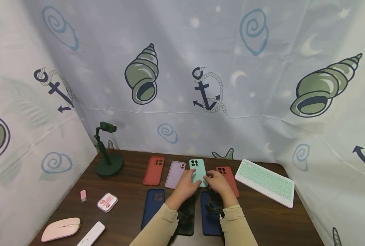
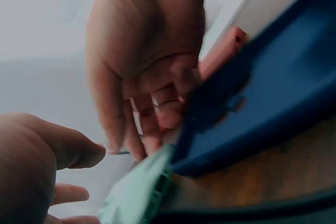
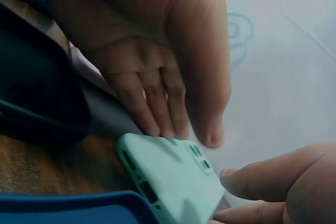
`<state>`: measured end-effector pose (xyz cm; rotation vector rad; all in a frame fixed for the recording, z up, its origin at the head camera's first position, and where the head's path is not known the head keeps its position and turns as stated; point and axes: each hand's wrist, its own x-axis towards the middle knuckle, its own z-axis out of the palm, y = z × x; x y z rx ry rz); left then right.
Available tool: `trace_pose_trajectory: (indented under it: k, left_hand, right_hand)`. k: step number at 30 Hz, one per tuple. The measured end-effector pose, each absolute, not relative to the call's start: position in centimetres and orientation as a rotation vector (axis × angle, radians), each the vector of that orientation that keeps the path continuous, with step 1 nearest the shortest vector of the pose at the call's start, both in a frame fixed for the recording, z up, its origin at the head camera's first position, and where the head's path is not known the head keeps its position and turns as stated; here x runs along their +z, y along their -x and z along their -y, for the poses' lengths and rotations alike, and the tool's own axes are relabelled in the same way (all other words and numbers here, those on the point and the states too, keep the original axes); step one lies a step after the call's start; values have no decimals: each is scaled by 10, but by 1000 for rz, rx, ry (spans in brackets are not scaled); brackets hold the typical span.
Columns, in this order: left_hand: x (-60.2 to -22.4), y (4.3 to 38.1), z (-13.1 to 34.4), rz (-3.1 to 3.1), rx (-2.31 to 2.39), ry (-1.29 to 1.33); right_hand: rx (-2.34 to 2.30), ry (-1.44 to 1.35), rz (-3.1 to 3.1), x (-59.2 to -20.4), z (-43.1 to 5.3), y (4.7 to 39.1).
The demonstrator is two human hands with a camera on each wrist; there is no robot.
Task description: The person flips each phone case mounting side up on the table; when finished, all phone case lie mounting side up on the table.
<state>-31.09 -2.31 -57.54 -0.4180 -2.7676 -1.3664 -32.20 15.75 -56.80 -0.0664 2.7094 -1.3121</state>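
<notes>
A mint-green phone case [image 1: 198, 165] with camera cutouts lies between the hands on the dark wooden table. At its left side is my left hand [image 1: 186, 182], seen in the right wrist view with its fingertips [image 3: 152, 127] at the case's edge. On the opposite side is my right hand [image 1: 218, 183], its fingers loosely bent. In the left wrist view, the right hand's fingers [image 2: 152, 124] hang close to the mint case [image 2: 137, 195]. Neither hand visibly grips it; exact contact is hard to tell. A lilac case [image 1: 174, 174] and a red case [image 1: 231, 181] flank it.
Nearer me lie a blue case [image 1: 151, 208], a black case [image 1: 188, 223] and another blue case [image 1: 208, 220]. Another red case [image 1: 153, 171], a keyboard [image 1: 265, 182], a green stand [image 1: 108, 164], a mouse [image 1: 61, 229], boxed earphones [image 1: 107, 202] and a white remote [image 1: 91, 234] surround them.
</notes>
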Motion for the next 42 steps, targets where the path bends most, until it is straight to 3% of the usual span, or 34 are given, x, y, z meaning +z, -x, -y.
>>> trace_pose_trajectory:
  k: [7,42]
  left_hand:
    - [-591,309,21,2718,-1318,447]
    - [-586,311,25,2810,-1311,430]
  right_hand:
    - [-1282,98,-2777,-574,-154,322]
    - [-1503,115,-2778,-563,-156,323]
